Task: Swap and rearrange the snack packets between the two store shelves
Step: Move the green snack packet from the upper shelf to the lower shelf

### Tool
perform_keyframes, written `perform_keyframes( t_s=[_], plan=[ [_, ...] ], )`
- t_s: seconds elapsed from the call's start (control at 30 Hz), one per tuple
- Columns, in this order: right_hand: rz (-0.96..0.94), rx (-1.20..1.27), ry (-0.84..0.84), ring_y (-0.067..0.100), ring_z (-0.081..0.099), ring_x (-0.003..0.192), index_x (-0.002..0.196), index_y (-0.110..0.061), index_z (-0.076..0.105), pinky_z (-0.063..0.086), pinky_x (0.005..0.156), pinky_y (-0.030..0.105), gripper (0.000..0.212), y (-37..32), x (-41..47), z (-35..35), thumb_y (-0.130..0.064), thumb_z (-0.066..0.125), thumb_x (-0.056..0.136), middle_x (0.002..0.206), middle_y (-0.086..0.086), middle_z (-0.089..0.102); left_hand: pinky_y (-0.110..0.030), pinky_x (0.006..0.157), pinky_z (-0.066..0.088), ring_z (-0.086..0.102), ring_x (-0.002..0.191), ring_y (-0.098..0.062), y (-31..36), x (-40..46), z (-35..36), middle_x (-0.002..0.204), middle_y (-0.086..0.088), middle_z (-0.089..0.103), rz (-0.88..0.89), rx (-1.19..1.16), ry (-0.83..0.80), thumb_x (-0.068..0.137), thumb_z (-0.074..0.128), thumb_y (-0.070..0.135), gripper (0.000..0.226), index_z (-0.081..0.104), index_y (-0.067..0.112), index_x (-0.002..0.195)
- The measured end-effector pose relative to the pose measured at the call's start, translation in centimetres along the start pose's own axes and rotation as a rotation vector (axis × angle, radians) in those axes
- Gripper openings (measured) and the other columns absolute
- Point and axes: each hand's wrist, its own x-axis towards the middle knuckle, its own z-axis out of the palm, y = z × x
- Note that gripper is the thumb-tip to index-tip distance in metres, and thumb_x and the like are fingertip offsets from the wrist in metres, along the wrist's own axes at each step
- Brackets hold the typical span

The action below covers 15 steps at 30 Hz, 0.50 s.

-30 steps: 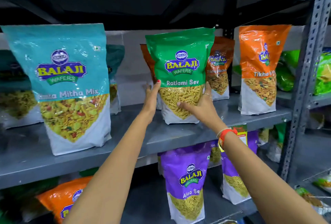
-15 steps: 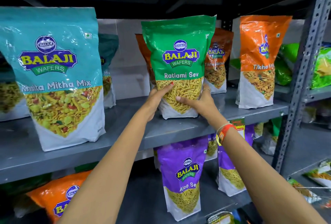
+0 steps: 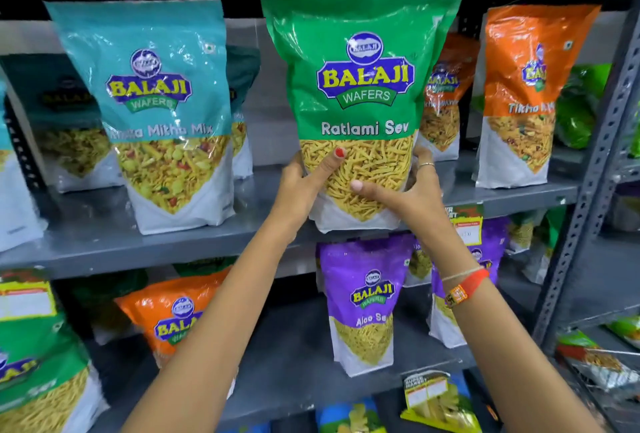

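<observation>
A green Ratlami Sev packet is held upright in front of the upper grey shelf, its base at the shelf's front edge. My left hand grips its lower left side, thumb across the front. My right hand grips the lower right side, thumb on the front. On the lower shelf a purple Aloo Sev packet stands straight below, with another purple one behind my right wrist.
A teal Khatta Mitha Mix packet stands left on the upper shelf, orange Tikha packets to the right. An orange packet and a green one sit lower left. A perforated metal upright bounds the right side.
Both hands closed on the green packet and pulled it forward off the upper shelf towards me. It now looks larger and higher in view.
</observation>
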Motion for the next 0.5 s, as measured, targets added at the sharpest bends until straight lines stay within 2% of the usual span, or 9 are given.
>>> perform_keyframes(
  t_s=[0.13,0.23,0.3,0.4,0.47,0.5],
  plan=[
    [-0.045,0.053,-0.033,0.011,0.067,0.113,0.118,-0.031,0.042,0.053,0.101,0.048,0.106,-0.5,-4.9,1.0,-0.066,0.089,0.031,0.118,-0.009,0.068,-0.009,0.069,0.049,0.065,0.084,0.006,0.8,-5.1,-1.4,0.096,0.012,0.066,0.063,0.023,0.046,0.082,0.062,0.019,0.019,0.058,0.023,0.100],
    [-0.012,0.111,-0.050,0.011,0.067,0.112,0.108,-0.040,0.042,0.054,0.100,0.050,0.092,0.9,-8.7,2.5,-0.059,0.091,0.032,0.113,-0.012,0.068,-0.008,0.070,0.048,0.065,0.084,0.007,-0.1,-8.8,-2.8,0.096,0.011,0.065,0.063,0.059,0.069,0.082,0.060,0.008,0.023,0.056,0.017,0.104],
    [0.031,0.130,-0.056,0.006,0.068,0.108,0.102,-0.048,0.042,0.055,0.098,0.046,0.086,2.5,-11.1,3.7,-0.054,0.093,0.034,0.107,-0.019,0.069,-0.008,0.068,0.048,0.065,0.082,0.007,-1.5,-11.1,-3.8,0.093,0.014,0.067,0.004,0.077,0.085,0.082,0.061,0.009,0.023,0.057,0.017,0.102],
    [0.109,0.156,-0.088,-0.007,0.066,0.100,0.105,-0.044,0.042,0.057,0.092,0.030,0.085,5.6,-14.0,5.7,-0.039,0.096,0.038,0.103,-0.023,0.067,-0.005,0.066,0.047,0.064,0.080,0.012,-4.2,-13.9,-5.8,0.086,0.024,0.068,-0.100,0.119,0.111,0.078,0.064,0.014,0.023,0.057,0.027,0.096],
    [0.152,0.156,-0.116,-0.011,0.065,0.097,0.105,-0.038,0.043,0.056,0.087,0.022,0.083,8.1,-15.7,7.0,-0.025,0.097,0.044,0.106,-0.018,0.063,-0.005,0.069,0.047,0.062,0.082,0.013,-6.7,-15.4,-7.2,0.094,0.019,0.065,-0.178,0.167,0.100,0.080,0.064,0.014,0.026,0.056,0.029,0.100],
    [0.176,0.154,-0.123,-0.008,0.066,0.097,0.106,-0.035,0.043,0.057,0.088,0.024,0.081,9.3,-16.5,7.5,-0.019,0.096,0.047,0.106,-0.016,0.063,-0.005,0.071,0.047,0.062,0.085,0.012,-8.1,-16.0,-7.9,0.099,0.015,0.064,-0.227,0.181,0.080,0.081,0.063,0.014,0.028,0.056,0.027,0.105]
  ],
)
